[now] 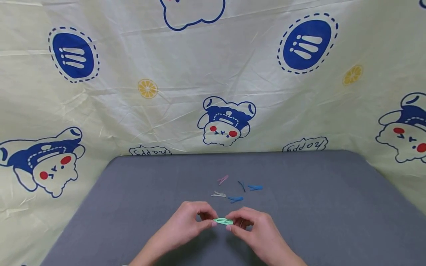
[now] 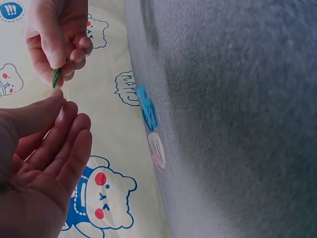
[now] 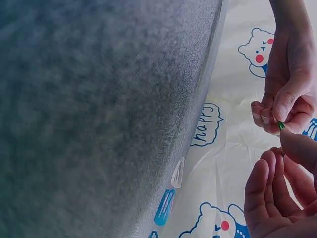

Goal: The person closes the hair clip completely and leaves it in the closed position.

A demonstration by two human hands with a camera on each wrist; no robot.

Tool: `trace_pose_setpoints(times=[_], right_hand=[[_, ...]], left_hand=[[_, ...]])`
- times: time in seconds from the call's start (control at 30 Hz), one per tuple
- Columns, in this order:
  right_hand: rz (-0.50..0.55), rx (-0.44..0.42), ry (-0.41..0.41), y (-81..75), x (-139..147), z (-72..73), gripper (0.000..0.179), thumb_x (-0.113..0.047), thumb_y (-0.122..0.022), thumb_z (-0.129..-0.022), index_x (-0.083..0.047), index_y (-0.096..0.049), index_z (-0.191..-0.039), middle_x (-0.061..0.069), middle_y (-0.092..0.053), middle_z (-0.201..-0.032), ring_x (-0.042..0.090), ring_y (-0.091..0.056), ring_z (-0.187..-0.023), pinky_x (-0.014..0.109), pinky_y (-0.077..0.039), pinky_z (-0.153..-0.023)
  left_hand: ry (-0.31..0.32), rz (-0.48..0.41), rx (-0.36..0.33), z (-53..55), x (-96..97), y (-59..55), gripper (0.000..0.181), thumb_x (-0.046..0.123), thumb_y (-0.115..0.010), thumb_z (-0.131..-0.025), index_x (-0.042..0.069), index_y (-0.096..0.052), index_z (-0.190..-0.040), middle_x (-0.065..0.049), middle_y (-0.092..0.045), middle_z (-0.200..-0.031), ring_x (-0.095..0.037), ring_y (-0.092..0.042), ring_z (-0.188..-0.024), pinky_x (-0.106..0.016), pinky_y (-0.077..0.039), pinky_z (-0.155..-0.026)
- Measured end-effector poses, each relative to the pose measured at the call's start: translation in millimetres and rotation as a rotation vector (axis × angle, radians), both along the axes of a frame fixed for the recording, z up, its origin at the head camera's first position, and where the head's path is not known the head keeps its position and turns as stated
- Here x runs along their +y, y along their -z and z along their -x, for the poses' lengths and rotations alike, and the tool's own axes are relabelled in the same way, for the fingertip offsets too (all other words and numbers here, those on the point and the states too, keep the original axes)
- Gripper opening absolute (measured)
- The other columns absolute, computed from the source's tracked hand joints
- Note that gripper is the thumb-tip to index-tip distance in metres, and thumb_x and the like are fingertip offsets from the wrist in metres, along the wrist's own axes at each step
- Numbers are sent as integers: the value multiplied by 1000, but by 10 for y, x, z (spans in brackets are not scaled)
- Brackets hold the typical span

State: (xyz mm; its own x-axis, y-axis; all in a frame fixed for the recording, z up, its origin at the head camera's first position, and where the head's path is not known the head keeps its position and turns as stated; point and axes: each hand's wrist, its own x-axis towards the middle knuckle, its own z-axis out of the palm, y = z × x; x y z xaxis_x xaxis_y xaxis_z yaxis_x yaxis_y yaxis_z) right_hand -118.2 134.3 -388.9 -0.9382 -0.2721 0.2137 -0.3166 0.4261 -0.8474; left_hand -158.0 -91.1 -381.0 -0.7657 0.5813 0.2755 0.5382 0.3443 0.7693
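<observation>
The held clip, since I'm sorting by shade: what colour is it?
The clip is light green, clearest in the head view.

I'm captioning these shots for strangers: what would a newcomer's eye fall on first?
Likely the bright green hair clip, pinched between the left hand and right hand over the grey table. Beyond the hands lie a pink clip, a white clip and blue clips. Upside-down cartoon bears decorate the pale cloth behind.

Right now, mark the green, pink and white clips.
green clip point(image 1: 223, 221), head view, middle of its body
pink clip point(image 1: 224, 178), head view, where its arms meet
white clip point(image 1: 221, 195), head view, where its arms meet
</observation>
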Motion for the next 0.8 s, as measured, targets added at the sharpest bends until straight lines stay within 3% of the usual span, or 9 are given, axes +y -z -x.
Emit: trace_pose_setpoints(times=[0.27, 0.53, 0.8], right_hand=[[-32, 120, -10, 23, -7, 30, 21, -14, -81, -82, -30, -73, -94, -16, -63, -85, 6, -59, -72, 27, -51, -65], [-83, 74, -96, -28, -35, 136, 11, -22, -78, -86, -28, -74, -94, -15, -62, -87, 6, -58, -74, 26, -51, -66], [-145, 37, -138, -16, -86, 277, 14, -15, -77, -86, -26, -74, -93, -16, -62, -85, 6, -58, -74, 26, -51, -64]], left_hand=[[3, 26, -7, 19, -34, -12, 12, 4, -77, -84, 16, -74, -86, 15, -63, -78, -3, -59, -73, -27, -51, -69], [-2, 66, 14, 48, -88, 3, 11, 2, -76, -84, 13, -73, -85, 14, -63, -77, -2, -58, -71, -24, -51, -67], [-32, 128, 67, 86, -131, 28, 13, 0, -76, -83, 13, -71, -82, 14, -61, -75, -1, -55, -69, -22, -49, -64]])
